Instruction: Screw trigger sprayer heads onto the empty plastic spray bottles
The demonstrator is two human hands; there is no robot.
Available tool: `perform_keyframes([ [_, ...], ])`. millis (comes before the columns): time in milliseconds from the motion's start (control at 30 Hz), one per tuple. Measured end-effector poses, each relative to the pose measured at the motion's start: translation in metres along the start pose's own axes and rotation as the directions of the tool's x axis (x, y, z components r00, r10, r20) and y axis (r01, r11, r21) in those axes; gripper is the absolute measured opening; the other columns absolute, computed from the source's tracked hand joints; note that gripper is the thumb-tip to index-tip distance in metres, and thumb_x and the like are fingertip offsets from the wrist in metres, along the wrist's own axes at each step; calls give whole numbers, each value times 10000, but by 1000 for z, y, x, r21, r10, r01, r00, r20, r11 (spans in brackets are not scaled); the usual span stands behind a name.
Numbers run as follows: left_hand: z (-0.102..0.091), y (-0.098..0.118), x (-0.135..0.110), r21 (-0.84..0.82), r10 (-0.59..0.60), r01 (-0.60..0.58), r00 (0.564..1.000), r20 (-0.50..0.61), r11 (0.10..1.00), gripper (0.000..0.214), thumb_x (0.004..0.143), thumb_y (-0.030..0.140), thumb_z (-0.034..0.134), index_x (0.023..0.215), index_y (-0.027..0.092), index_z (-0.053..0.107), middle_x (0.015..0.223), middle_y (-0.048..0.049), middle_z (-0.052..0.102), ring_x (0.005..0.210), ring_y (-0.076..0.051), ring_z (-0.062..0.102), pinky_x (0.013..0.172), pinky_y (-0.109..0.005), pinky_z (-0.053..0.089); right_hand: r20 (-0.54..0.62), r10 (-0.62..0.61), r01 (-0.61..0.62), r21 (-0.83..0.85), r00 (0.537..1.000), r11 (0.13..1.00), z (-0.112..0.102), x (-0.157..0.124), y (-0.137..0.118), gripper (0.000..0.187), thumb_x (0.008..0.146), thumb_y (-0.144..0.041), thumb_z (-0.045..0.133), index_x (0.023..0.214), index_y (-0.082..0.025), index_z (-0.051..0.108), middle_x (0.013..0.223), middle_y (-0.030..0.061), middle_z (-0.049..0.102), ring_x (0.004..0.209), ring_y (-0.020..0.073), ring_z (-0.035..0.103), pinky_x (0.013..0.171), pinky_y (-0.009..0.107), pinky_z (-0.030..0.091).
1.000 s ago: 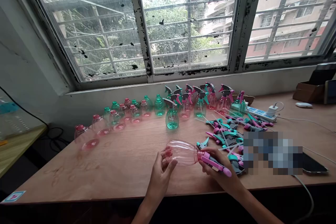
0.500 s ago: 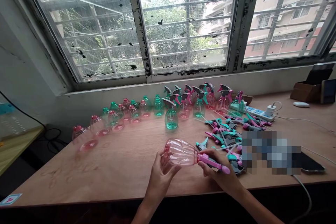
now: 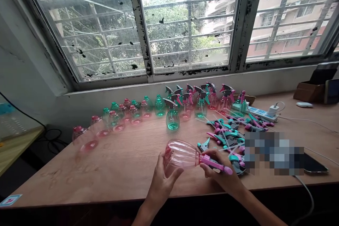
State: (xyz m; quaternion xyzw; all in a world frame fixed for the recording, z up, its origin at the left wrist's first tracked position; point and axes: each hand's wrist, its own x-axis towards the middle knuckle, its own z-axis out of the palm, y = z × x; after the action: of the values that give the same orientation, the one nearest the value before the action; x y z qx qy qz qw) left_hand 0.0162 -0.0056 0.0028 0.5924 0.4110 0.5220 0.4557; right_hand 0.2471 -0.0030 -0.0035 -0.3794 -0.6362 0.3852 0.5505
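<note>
My left hand (image 3: 162, 180) cups the round base of a clear pink spray bottle (image 3: 181, 154) that lies on its side just above the wooden table (image 3: 119, 169). My right hand (image 3: 221, 174) grips the pink trigger spray head (image 3: 214, 164) fitted at the bottle's neck, fingers wrapped round it. Both hands are closed on this one bottle, near the table's front edge.
A pile of loose teal and pink spray heads (image 3: 230, 132) lies right of my hands. Rows of capped and sprayer-topped green and pink bottles (image 3: 159, 107) stand along the window wall. A power strip (image 3: 261, 114), a phone (image 3: 312, 164) and a cardboard box (image 3: 308, 93) sit at right.
The bottle has lifted slightly and tipped its base a little upward. My left hand has shifted further under the base; my right hand keeps its grip on the spray head.
</note>
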Motion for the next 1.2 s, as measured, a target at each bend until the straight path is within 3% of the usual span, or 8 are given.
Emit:
perform_keyframes([
  [100, 0, 0, 0, -15, -22, 22, 1000, -7, 1000, 455, 891, 354, 701, 1290, 257, 504, 1428, -102, 562, 1411, -305, 448, 1170, -475, 382, -8, 4, -4, -1, 1000, 1000, 0, -1, -2, 195, 867, -332, 711, 976, -243, 576, 721, -28, 624, 522, 142, 590, 486, 251, 545],
  [233, 0, -3, 4, -11, 7, -7, 1000, -5, 1000, 552, 882, 334, 711, 1370, 284, 458, 1507, -85, 487, 1450, -291, 391, 1196, -462, 348, -38, 28, -29, -6, 999, 1000, 0, -1, 0, 212, 876, -368, 701, 970, -237, 564, 713, -20, 639, 493, 149, 607, 468, 262, 541],
  [433, 2, 2, 2, 8, -8, 8, 999, 33, 1000, 609, 846, 318, 755, 1375, 270, 457, 1468, -102, 541, 1405, -296, 464, 1179, -462, 376, -34, 24, -25, -17, 999, 1000, 0, 0, 0, 194, 867, -333, 704, 967, -240, 566, 763, -1, 666, 510, 150, 616, 474, 255, 526],
  [633, 3, 8, -1, -49, -47, 45, 998, -42, 998, 495, 887, 391, 697, 1323, 250, 509, 1382, -99, 620, 1338, -288, 546, 1125, -428, 448, 0, -35, 35, -89, 999, 995, 0, 0, -3, 220, 842, -267, 716, 1017, -250, 585, 759, -12, 656, 563, 155, 627, 532, 251, 519],
  [733, 3, 6, 1, -40, -34, 32, 998, -49, 999, 512, 884, 394, 696, 1340, 260, 506, 1435, -93, 579, 1364, -290, 517, 1133, -428, 437, -13, -30, 28, -86, 999, 996, 0, 0, -3, 200, 844, -273, 713, 996, -248, 585, 735, -16, 654, 554, 157, 622, 517, 249, 519],
  [1033, 1, 4, 4, 58, 7, -5, 999, -50, 998, 673, 764, 329, 828, 1352, 258, 509, 1446, -100, 560, 1337, -306, 529, 1166, -452, 371, -21, 24, -26, -87, 999, 996, 0, 0, -4, 171, 858, -336, 704, 921, -232, 585, 652, -20, 659, 477, 152, 596, 462, 255, 506],
  [1200, 1, 9, 3, -23, -33, 32, 999, -40, 999, 429, 879, 443, 684, 1225, 223, 557, 1311, -114, 665, 1241, -303, 623, 1069, -445, 480, -26, -25, 21, -138, 999, 990, 1, 0, -5, 181, 839, -361, 716, 909, -243, 599, 682, -9, 668, 529, 169, 627, 486, 262, 526],
])
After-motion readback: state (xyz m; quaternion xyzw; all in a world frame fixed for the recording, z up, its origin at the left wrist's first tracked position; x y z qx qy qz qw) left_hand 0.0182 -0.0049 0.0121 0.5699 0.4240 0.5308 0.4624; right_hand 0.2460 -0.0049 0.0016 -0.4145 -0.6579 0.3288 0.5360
